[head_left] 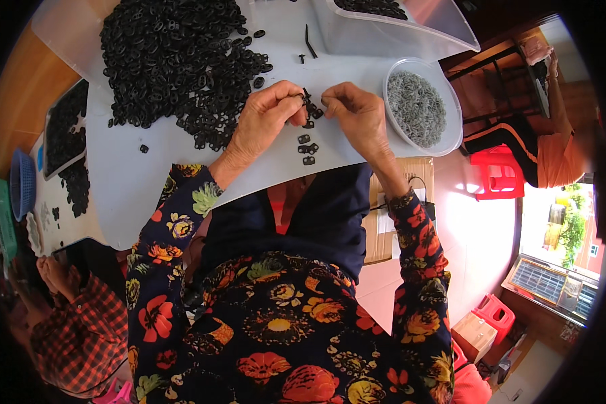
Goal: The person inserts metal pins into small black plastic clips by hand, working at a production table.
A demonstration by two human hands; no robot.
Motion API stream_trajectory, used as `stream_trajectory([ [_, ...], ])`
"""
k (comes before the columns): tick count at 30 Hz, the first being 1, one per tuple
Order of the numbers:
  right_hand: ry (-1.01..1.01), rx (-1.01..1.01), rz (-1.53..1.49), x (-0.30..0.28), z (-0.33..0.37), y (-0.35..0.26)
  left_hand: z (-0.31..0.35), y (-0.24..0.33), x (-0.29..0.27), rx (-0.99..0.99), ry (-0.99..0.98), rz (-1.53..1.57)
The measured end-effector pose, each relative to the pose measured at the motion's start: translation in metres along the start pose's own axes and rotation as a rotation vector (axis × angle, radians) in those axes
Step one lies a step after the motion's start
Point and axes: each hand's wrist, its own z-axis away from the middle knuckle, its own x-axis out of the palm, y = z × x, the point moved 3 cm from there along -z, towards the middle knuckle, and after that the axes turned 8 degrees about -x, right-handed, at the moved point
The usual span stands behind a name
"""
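My left hand [268, 120] is closed in a pinch, with a small black plastic part between thumb and forefinger, mostly hidden by the fingertips. Opposite it, my right hand [358, 116] also pinches, but what its fingers hold is too small to make out. Several loose black parts [314, 113] lie on the white table between the hands. Closer to me, a short column of flat black two-holed pieces [308, 149] lies near the table edge. A large heap of similar black parts [168, 60] spreads out to the left of my left hand.
Right of my right hand stands a round clear bowl [457, 111] of small grey pieces [417, 108]. A translucent bin [397, 39] is at the back right. A thin black rod [310, 42] lies behind my hands. People sit at far left and right, beside red stools [497, 172].
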Motion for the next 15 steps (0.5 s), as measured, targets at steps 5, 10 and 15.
stream_trajectory([
  [5, 0.11, 0.124, -0.648, 0.008, -0.007, -0.011, 0.001, -0.002, -0.002, 0.007, 0.003, -0.035],
  [10, 0.141, 0.12, -0.687, 0.024, -0.005, -0.012, 0.001, -0.001, -0.001, -0.003, 0.015, 0.005],
  [15, 0.205, 0.141, -0.739, 0.032, -0.002, -0.007, 0.001, -0.005, -0.002, -0.031, 0.026, 0.103],
])
